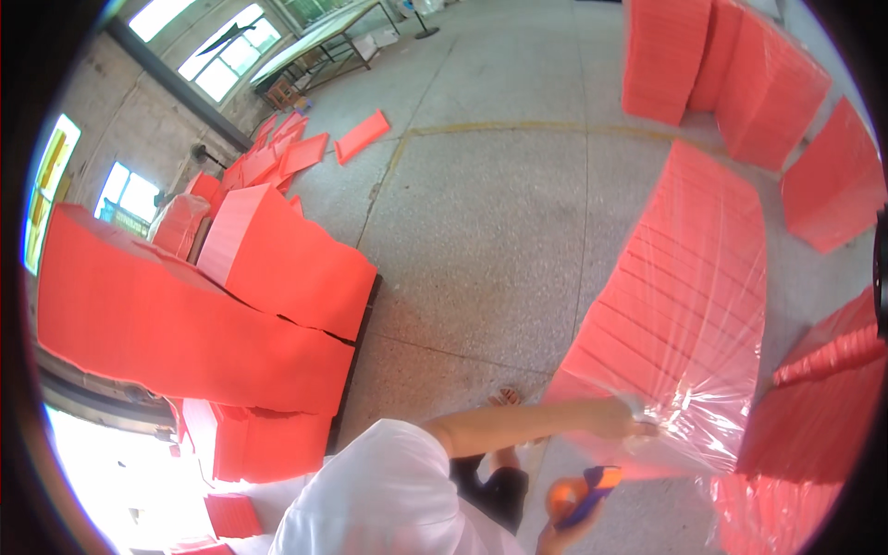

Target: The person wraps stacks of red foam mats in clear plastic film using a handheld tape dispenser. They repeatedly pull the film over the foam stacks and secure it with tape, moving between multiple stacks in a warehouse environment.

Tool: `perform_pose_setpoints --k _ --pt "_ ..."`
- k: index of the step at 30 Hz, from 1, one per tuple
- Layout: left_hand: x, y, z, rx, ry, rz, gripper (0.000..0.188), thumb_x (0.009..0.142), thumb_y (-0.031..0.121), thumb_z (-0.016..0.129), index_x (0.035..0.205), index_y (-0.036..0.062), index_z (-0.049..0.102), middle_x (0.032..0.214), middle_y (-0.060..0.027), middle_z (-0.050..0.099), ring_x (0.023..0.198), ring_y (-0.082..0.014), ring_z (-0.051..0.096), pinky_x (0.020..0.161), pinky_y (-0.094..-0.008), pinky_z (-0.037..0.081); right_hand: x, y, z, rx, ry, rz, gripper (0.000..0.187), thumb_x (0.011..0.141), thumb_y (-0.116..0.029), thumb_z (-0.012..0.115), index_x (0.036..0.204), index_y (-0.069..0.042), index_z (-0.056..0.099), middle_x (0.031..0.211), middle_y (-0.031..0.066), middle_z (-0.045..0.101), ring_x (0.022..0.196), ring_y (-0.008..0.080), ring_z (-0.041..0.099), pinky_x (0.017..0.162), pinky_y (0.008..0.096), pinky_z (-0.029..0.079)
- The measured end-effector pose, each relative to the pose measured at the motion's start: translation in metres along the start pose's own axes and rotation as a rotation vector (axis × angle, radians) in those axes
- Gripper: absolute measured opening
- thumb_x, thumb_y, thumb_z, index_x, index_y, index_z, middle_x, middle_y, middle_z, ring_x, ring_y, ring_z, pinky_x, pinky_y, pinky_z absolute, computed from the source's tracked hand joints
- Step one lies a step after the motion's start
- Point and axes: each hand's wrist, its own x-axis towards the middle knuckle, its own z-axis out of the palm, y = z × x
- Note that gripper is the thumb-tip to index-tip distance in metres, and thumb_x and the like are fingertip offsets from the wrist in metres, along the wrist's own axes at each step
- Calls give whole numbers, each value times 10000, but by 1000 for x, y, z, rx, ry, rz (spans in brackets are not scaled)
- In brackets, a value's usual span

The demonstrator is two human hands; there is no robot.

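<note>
A tall stack of red foam-like sheets (671,250) stands in front of me on the right, covered in a clear plastic bag (710,398). My left arm reaches across to its near end. There my left hand (634,421) is closed on the bag's film, which is bunched into shiny creases around the fingers. Lower down, apart from the stack, my right hand (562,535) grips a blue and orange tape dispenser (585,499). An orange-looking roll shows on the dispenser. Most of my right forearm is out of view.
Large red sheet piles (194,324) rest on a dark-edged support at left. Wrapped red stacks (814,421) stand close at right, with more stacks (661,55) behind. Loose red pieces (287,157) litter the grey floor (472,231) near a long table (319,37).
</note>
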Motion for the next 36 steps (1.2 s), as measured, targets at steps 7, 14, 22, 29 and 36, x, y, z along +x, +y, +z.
perform_pose_setpoints --k 7,14,22,29,36 --pt "89 169 -127 -181 110 254 293 1002 324 515 1103 104 681 737 -131 655 628 -217 630 591 -392 493 56 -203 36 -456 120 -684 595 935 -156 631 1425 66 377 1350 251 499 1197 369 549 976 421 473" --pt "234 183 -284 -271 -68 392 440 948 359 590 1128 -38 649 1052 -205 697 968 -298 666 885 -403 493 218 -344 129 -599 302 -921 588 843 -179 675 1403 -167 495 1020 215 610 889 387 642 760 463 527" --pt "94 78 -144 1045 412 234 697 940 427 556 1481 33 362 1579 -198 238 1478 -421 139 1134 -694 68 399 -404 134 -826 493 -811 596 856 -285 659 1410 -165 472 903 225 622 793 407 662 708 491 532" --pt "169 44 -196 1088 473 129 642 977 488 420 1469 75 410 1578 -127 283 1477 -396 154 1122 -712 79 528 -464 156 -943 407 -716 545 840 -338 658 1337 -150 536 891 234 669 861 390 670 757 485 527" --pt "293 12 -276 1137 517 158 559 971 414 439 1408 70 484 1537 -139 359 1440 -392 252 1095 -745 90 493 -517 114 -953 155 -671 433 812 -381 715 1129 -93 648 908 157 695 878 341 673 737 447 502"
